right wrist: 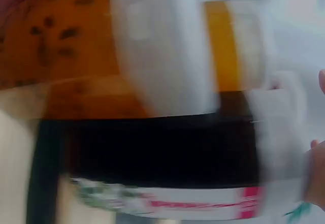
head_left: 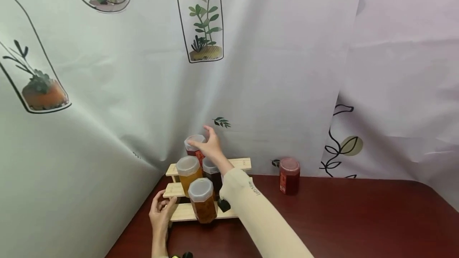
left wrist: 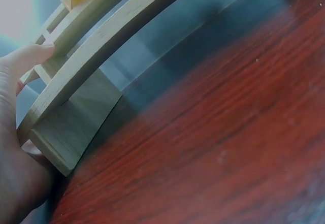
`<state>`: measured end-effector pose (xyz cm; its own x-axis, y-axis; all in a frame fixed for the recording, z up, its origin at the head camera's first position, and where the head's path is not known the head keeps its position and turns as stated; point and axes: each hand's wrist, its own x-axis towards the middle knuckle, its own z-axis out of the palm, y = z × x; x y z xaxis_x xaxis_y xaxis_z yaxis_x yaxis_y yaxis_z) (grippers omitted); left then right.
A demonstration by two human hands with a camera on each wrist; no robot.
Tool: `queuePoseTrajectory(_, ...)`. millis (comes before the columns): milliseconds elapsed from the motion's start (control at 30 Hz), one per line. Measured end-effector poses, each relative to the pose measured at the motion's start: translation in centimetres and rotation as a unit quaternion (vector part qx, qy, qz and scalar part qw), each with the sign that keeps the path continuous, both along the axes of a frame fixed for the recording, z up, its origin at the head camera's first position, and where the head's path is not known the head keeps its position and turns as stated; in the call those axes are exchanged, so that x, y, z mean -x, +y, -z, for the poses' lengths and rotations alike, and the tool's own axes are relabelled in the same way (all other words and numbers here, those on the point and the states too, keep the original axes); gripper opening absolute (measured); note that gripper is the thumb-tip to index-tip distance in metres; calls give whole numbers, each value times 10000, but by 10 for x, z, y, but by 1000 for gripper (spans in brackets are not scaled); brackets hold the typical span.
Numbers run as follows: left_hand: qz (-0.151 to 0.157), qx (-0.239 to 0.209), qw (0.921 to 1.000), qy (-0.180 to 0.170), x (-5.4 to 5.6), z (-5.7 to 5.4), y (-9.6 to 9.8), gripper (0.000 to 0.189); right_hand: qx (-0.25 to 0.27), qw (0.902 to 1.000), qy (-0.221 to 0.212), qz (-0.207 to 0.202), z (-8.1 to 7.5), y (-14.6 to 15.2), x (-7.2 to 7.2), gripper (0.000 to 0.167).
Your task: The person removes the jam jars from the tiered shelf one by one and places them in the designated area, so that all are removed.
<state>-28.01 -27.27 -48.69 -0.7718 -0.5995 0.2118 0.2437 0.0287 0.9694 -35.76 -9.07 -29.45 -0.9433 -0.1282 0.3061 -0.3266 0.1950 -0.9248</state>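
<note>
A three-step wooden rack (head_left: 184, 211) stands on the table, and my left hand (head_left: 160, 212) grips its left end. In the left wrist view the thumb (left wrist: 33, 56) lies against a step. On the top step sits a jar with dark red contents (head_left: 191, 153). My right hand (head_left: 211, 146) is at its lid, thumb and fingers spread apart, thumb overlapping the lid. Lower on the rack are a yellow-orange jar (head_left: 189, 172), a dark jar (head_left: 216, 177) under my right forearm, and an amber jar (head_left: 203, 206) in front. All have whitish lids.
Another red jar (head_left: 289, 176) stands on the dark red table (head_left: 358, 214), right of the rack near the back edge. A white curtain-like backdrop (head_left: 279, 90) with plant prints hangs close behind and to the left.
</note>
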Motion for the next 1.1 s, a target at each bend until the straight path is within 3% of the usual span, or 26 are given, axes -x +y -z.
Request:
queuePoseTrajectory(133, -17, -190, 9996, -205, 0, 1, 3, 49, -273, 9994, 99, 164, 9, -2, 1, 80)
queuePoseTrajectory(300, -71, -128, 9996, -249, -1, 1, 5, 47, -309, 9995, -5, 66, 10, 0, 0, 84)
queuePoseTrajectory(533, -165, -291, 9992, -220, -2, 6, 6, 40, -994, 9947, -267, -63, 10, -1, 1, 88)
queuePoseTrajectory(733, -97, -202, 9994, -281, 1, 4, 7, 48, -1392, 9895, -378, 14, 7, -1, 6, 82)
queuePoseTrajectory(1100, -176, -120, 9995, -239, 1, -1, 1, 47, -1047, 9926, -617, 34, 4, -4, 9, 76)
